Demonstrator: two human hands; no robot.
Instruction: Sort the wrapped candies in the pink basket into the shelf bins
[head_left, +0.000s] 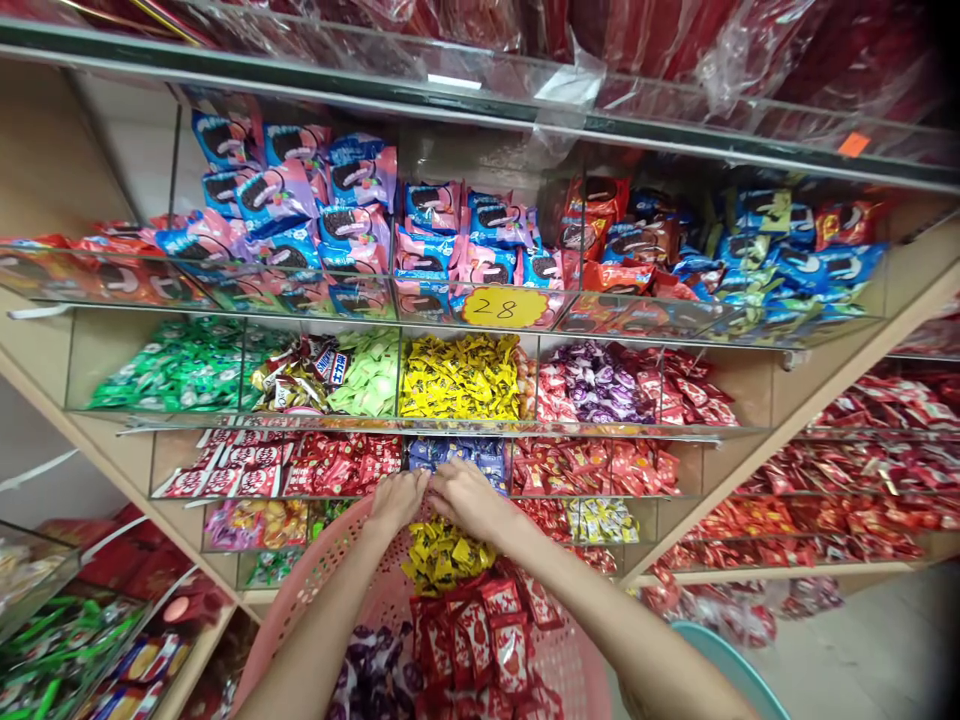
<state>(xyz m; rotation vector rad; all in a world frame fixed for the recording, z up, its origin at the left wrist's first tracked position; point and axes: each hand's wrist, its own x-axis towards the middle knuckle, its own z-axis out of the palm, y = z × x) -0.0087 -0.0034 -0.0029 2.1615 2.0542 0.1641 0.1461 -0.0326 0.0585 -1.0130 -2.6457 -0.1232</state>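
Observation:
My left hand [400, 499] and my right hand [466, 497] are close together over the far rim of a pink perforated basket [304, 570]. Their fingers are curled inward, and anything between them is too small or hidden to name. Right behind them, blue wrapped candies [484, 462] fill a shelf compartment, partly covered by my hands. Inside the basket lie yellow wrapped candies [448, 560], red packets [471, 635] and dark purple wrapped candies [375, 672]. My forearms reach across the basket from both sides.
Glass-fronted shelves hold yellow candies [459, 375], green candies [180, 365] and blue-pink cookie packs [277, 195]. A yellow price tag [505, 306] reads 28. A teal tub [724, 665] stands at lower right. More red packets [840, 475] fill shelves on the right.

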